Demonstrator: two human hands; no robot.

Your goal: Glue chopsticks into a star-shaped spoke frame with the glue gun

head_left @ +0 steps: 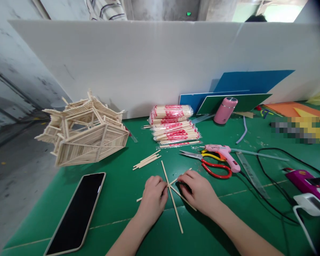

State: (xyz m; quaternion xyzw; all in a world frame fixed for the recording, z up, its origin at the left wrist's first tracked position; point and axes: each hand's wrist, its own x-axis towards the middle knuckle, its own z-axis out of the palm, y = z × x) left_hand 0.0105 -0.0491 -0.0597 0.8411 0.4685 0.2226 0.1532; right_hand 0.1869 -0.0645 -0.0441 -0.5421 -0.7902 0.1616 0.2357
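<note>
Several pale wooden chopsticks cross in a star on the green table. One long chopstick (175,204) slants between my hands. A second chopstick (173,182) passes under the fingers of both hands, and its left end shows beyond my left hand. The third chopstick (186,200) runs down to the right beneath my right hand. My left hand (154,195) is closed, its fingertips pinching beside the crossing. My right hand (198,190) is closed too, with curled fingers on the second chopstick; its fingertips are partly hidden. Short cut sticks (146,160) lie just behind.
A stick-built model (101,142) stands at the left, behind a phone (76,215). Wrapped chopstick packs (176,131) lie at the back. Scissors (216,170), a pink glue gun (226,153) with its cord, a pink bottle (225,111) and a purple power strip (306,185) are rightward.
</note>
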